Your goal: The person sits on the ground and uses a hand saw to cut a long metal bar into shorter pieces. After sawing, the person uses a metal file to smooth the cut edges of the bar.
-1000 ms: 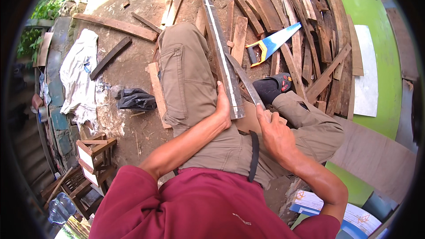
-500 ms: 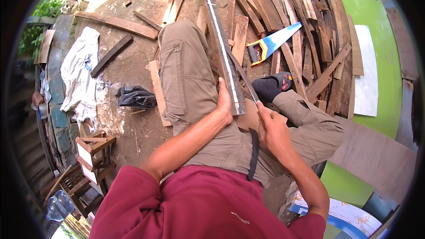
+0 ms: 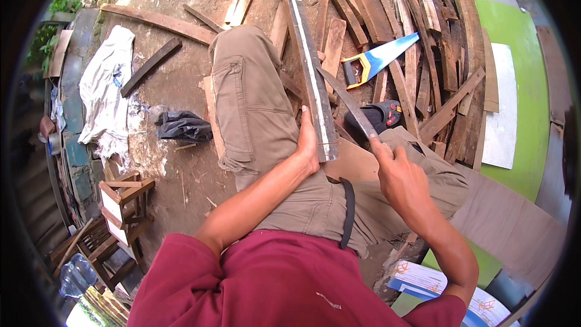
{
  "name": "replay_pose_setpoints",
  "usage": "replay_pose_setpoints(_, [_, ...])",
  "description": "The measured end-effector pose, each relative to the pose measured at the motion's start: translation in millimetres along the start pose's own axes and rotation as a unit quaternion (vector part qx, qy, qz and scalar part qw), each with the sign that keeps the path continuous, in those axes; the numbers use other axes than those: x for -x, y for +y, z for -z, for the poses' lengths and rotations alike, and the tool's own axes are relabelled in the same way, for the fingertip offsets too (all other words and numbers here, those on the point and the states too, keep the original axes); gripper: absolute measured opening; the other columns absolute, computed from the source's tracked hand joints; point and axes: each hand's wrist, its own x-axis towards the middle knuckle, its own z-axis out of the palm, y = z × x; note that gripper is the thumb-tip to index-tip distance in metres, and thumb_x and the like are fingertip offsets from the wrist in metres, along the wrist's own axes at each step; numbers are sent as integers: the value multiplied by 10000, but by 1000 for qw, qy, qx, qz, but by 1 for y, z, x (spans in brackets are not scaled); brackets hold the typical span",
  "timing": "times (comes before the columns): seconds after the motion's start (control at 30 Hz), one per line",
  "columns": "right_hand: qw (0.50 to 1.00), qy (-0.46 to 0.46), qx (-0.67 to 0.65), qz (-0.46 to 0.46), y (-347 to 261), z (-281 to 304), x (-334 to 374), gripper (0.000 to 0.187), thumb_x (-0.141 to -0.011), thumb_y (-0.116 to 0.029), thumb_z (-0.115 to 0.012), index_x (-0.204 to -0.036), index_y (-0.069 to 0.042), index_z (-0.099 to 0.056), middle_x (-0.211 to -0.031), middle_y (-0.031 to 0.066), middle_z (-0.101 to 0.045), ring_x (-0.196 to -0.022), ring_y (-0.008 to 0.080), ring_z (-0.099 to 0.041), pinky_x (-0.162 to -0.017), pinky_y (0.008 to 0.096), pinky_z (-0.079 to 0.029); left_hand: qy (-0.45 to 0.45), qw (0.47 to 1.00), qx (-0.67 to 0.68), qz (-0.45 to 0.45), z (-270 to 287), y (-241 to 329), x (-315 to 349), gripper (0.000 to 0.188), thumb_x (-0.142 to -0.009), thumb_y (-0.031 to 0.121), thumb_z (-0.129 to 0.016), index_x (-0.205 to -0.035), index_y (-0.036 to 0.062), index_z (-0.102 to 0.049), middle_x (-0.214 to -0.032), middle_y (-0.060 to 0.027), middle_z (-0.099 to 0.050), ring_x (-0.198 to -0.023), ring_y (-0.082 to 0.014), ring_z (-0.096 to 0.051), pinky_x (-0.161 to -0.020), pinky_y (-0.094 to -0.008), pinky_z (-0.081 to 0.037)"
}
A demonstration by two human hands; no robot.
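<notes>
A long dark wooden plank (image 3: pixel 307 54) with a white stripe down its length lies against my lap, its near end close to my waist. My left hand (image 3: pixel 308 144) grips its left edge near that end, thumb along the side; the fingers under the wood are hidden. In my right hand (image 3: pixel 397 172) is a long knife (image 3: pixel 350 106), fist closed round its handle. The blade slants up and left, its tip by the plank's right edge. Whether the tip touches the wood I cannot tell.
A handsaw (image 3: pixel 378 59) with a blue and white blade lies right of the plank, by a heap of wooden boards (image 3: pixel 445 72). Left are a white cloth (image 3: pixel 109 85), a black plastic bag (image 3: pixel 184 127) and a small wooden frame (image 3: pixel 124 206). Green panels (image 3: pixel 520 127) lie far right.
My right hand has moved right with the knife, and the blade now stands farther from the plank at the handle end. The left hand keeps its hold on the plank.
</notes>
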Motion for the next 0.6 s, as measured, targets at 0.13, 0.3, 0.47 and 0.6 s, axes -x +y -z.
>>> replay_pose_setpoints(0.13, [1000, -2, -3, -2, -8, 4, 3, 665, -901, -31, -551, -1535, -159, -400, -983, 227, -576, -725, 402, -684, -609, 510, -558, 2, 1000, 11, 2, -1, 1, 1, 718, -997, 767, -277, -1027, 155, -651, -865, -30, -672, -762, -186, -629, -680, -359, -517])
replay_pose_setpoints(0.3, [1000, -8, -5, -7, -16, 20, -4, 681, -885, -22, -560, -1535, -152, -402, -984, 224, -577, -725, 402, -685, -605, 503, -559, -16, 1000, 6, 17, 9, -2, -10, 775, -943, 819, -319, -1175, 155, -646, -997, -71, -656, -871, -246, -628, -792, -457, -538])
replay_pose_setpoints(0.47, [999, -31, 19, 25, -9, 36, -9, 691, -876, -14, -566, -1535, -135, -398, -987, 241, -581, -739, 407, -691, -609, 504, -558, -11, 1000, 9, 12, 8, -1, -9, 757, -951, 811, -324, -1153, 161, -654, -985, -59, -662, -862, -231, -625, -778, -438, -539])
replay_pose_setpoints(0.6, [996, -68, 21, 47, -12, 56, -19, 690, -873, -7, -564, -1535, -84, -385, -992, 254, -584, -747, 417, -691, -620, 509, -558, 3, 1000, 14, 7, 10, -1, -11, 752, -955, 808, -322, -1145, 163, -658, -978, -43, -663, -871, -218, -623, -782, -421, -536])
